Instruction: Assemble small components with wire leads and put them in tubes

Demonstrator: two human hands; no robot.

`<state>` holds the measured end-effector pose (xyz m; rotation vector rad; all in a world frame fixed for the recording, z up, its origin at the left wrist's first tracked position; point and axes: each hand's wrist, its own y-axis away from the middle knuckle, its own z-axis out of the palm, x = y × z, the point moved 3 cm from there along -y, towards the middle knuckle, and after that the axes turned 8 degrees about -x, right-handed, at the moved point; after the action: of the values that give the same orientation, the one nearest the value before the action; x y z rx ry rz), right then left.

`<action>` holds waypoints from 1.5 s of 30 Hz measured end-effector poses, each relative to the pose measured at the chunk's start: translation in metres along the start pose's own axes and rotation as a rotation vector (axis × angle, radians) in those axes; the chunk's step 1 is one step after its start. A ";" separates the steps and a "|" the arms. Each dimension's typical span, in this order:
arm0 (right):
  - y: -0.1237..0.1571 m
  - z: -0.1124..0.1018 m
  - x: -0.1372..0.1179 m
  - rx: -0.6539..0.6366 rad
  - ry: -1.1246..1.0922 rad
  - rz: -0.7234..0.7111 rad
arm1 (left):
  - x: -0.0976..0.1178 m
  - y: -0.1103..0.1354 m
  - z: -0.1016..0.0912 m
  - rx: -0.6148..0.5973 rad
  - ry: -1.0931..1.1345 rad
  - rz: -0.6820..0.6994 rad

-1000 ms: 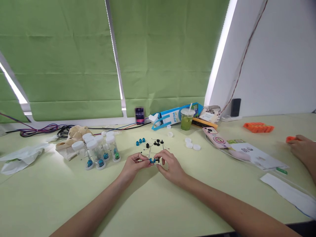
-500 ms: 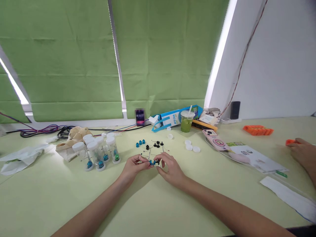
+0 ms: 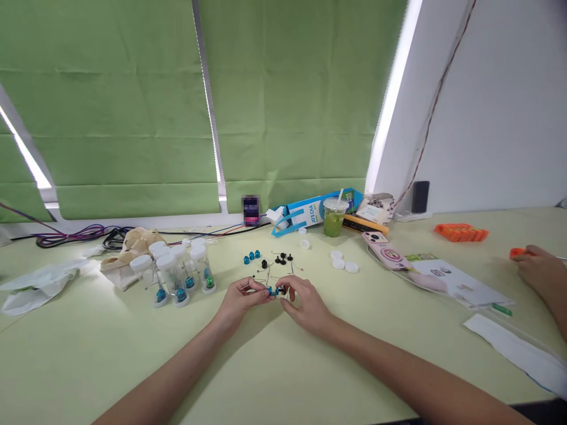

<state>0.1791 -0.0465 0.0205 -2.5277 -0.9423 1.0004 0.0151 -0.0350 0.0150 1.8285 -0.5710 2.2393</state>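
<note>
My left hand (image 3: pixel 241 298) pinches a small shiny blue part (image 3: pixel 271 291) between thumb and fingertips. Close against it, my right hand (image 3: pixel 306 302) grips a small black round part (image 3: pixel 282 290) at the blue part's right end; the fingers partly hide both. Just beyond my hands lie thin metal rods (image 3: pixel 268 276). Three blue knob-like pieces (image 3: pixel 251 255) stand behind them in a slanting row. Several black disc-like pieces (image 3: pixel 283 260) lie to their right, along with a single black piece (image 3: pixel 264 264).
Clear tubes with white caps (image 3: pixel 167 268) stand at left, blue and green pieces inside. Loose white caps (image 3: pixel 338 262), a green drink cup (image 3: pixel 333 218) and a pink phone (image 3: pixel 385 251) are on the right. Another person's hand (image 3: pixel 541 268) holds something orange at far right.
My hands keep almost the same place and grip on the blue and black parts. The view has shifted very slightly; the other person's hand stays by the orange thing.
</note>
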 end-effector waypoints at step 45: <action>-0.003 -0.002 -0.001 0.016 -0.015 -0.003 | -0.002 0.000 -0.001 0.034 0.045 -0.025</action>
<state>0.1787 -0.0450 0.0239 -2.5085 -0.9377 1.0231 0.0146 -0.0343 0.0126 1.7859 -0.5019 2.2816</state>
